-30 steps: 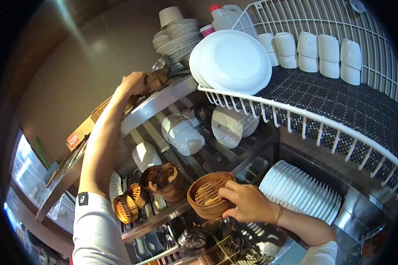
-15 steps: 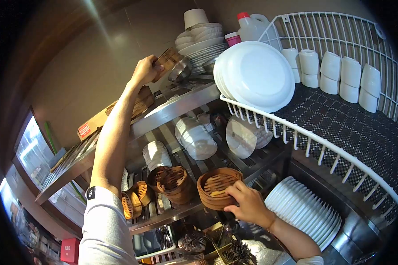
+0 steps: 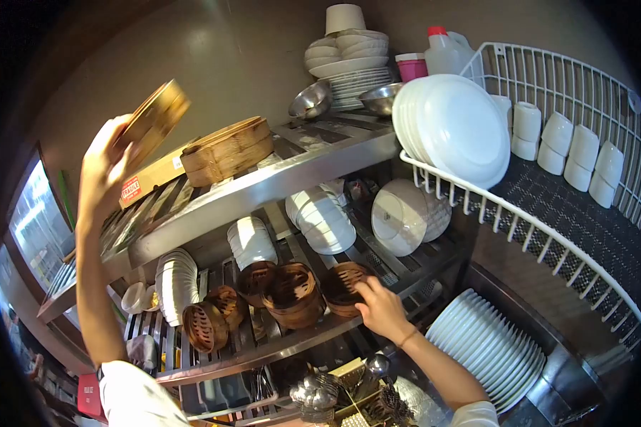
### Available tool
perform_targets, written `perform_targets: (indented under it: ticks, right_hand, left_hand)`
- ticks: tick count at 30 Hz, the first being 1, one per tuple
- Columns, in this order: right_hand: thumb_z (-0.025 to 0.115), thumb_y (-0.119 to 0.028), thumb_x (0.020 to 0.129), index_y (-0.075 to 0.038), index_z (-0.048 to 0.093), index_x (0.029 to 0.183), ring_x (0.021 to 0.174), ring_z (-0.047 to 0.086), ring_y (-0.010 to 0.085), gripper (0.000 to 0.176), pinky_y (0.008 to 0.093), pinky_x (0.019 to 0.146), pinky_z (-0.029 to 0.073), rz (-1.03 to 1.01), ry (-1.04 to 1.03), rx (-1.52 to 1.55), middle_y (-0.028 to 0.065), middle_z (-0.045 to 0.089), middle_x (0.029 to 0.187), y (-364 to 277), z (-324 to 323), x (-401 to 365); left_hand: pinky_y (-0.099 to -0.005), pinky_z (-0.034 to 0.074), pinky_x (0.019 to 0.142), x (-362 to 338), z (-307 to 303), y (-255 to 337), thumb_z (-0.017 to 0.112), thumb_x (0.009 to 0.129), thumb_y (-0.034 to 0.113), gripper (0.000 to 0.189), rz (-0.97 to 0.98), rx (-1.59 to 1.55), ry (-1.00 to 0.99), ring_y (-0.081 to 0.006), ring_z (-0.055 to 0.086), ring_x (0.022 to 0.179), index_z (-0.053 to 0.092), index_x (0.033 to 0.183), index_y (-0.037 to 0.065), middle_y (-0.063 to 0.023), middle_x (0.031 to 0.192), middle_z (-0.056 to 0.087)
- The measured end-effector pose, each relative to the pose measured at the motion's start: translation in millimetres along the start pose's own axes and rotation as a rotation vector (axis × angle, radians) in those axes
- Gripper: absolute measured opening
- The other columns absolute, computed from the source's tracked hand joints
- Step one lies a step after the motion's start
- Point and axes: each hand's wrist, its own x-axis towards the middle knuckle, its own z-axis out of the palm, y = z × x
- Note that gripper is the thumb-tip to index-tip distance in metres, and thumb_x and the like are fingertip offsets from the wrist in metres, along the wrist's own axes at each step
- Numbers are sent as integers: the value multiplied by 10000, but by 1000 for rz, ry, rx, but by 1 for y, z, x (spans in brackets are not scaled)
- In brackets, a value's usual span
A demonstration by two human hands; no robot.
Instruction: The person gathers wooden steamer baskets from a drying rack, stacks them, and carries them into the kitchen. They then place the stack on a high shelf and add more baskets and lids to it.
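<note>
High at the left, my left hand [image 3: 105,167] grips a round bamboo steamer [image 3: 155,117], tilted and slightly blurred, above the upper shelf. My right hand [image 3: 383,310] is closed on the rim of a small bamboo steamer basket [image 3: 342,293], which rests on the middle shelf; its slatted inside shows. Left of that basket, a darker stack of steamer baskets [image 3: 292,302] stands close by. Two more small baskets [image 3: 205,327] lean on their sides farther left. A large bamboo steamer [image 3: 228,151] sits on the upper shelf, below and right of my left hand.
Slatted metal shelving [image 3: 313,158] spans the view, its front edge between my arms. A white wire rack [image 3: 541,226] holds plates and cups at right. Stacked plates [image 3: 488,349] stand low right. White bowls [image 3: 320,220] line the middle shelf; utensils [image 3: 317,391] lie below.
My left hand has carried the bamboo steamer leftward, away from the metal bowl. The camera view has shifted left. My right hand stays on the small basket's rim.
</note>
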Motion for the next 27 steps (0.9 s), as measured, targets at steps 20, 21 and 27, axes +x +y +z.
perform_targets:
  ticks: [20, 21, 27]
  right_hand:
    - [687, -124, 724, -114, 720, 803, 783, 669, 339, 86, 438, 696, 520, 10, 532, -889, 146, 692, 795, -70, -185, 304]
    - [687, -124, 724, -114, 720, 803, 783, 669, 339, 86, 438, 696, 520, 10, 531, -902, 146, 692, 795, -69, -188, 309]
    - [696, -75, 655, -131, 713, 735, 778, 682, 303, 100, 419, 682, 508, 29, 237, -1078, 128, 691, 766, -72, -190, 320]
  left_hand:
    - [-365, 415, 946, -163, -74, -67, 607, 876, 145, 293, -305, 214, 104, -303, 573, 1030, 565, 1098, -42, -176, 1075, 585]
    - [-365, 415, 946, -164, -75, -68, 607, 876, 145, 293, -308, 203, 108, -303, 573, 1030, 565, 1098, -42, -176, 1075, 585]
    - [-385, 388, 984, -170, -75, -71, 604, 850, 128, 324, -254, 224, 82, -319, 546, 1093, 560, 1127, -33, -191, 1128, 566]
